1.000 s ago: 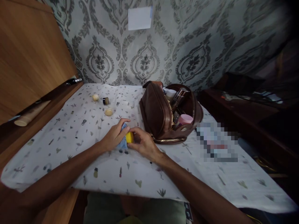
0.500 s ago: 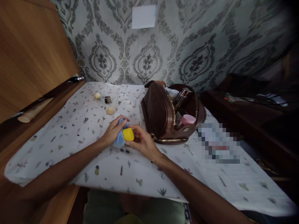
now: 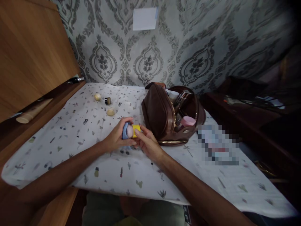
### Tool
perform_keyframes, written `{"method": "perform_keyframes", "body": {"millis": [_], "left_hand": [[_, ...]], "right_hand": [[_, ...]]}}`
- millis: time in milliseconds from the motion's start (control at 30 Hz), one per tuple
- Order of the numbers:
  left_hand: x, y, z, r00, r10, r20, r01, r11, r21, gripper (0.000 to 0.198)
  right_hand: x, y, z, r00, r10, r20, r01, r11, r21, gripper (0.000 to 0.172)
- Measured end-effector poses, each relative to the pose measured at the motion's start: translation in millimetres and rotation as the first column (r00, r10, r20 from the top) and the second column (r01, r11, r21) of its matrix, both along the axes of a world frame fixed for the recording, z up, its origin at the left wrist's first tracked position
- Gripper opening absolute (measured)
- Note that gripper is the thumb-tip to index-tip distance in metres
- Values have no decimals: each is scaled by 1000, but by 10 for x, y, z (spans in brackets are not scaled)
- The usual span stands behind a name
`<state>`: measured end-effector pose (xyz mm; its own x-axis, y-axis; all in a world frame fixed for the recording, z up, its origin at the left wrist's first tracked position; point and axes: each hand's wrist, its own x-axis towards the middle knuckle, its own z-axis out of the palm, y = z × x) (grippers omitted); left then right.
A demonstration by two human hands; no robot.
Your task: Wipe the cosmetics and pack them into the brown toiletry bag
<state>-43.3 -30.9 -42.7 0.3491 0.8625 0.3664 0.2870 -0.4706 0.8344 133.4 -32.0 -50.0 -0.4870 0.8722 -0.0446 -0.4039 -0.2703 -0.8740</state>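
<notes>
My left hand is closed around a blue cloth, which is wrapped against one end of a small container with a yellow part and a pale part. The fingers of my right hand grip its yellow end, thumb on top. Both hands are held close together above the patterned cloth of the table. Just right of them stands an open brown cosmetic bag. Inside it show a pink lid, a white lid and a shiny tube-like item.
Beyond my left hand lie a small dark-lidded jar and two small yellowish items, one round and one flatter. A beige tube rests on the wooden ledge at left. A pixelated flat object lies right of the bag.
The container has turned and moved slightly right, so its pale part now shows between blue cloth and yellow end. My right thumb has come onto the yellow part.
</notes>
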Motion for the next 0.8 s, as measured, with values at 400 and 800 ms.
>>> {"method": "perform_keyframes", "body": {"millis": [400,800], "left_hand": [[-16,-65,61,977,127,-172,-112,989,92,44],[98,-11,115,988,79,132,-62,989,-131,55]], "right_hand": [[1,-24,30,1000,27,4,-27,999,36,47],[-29,8,0,972,-233,40,225,964,143,44]]}}
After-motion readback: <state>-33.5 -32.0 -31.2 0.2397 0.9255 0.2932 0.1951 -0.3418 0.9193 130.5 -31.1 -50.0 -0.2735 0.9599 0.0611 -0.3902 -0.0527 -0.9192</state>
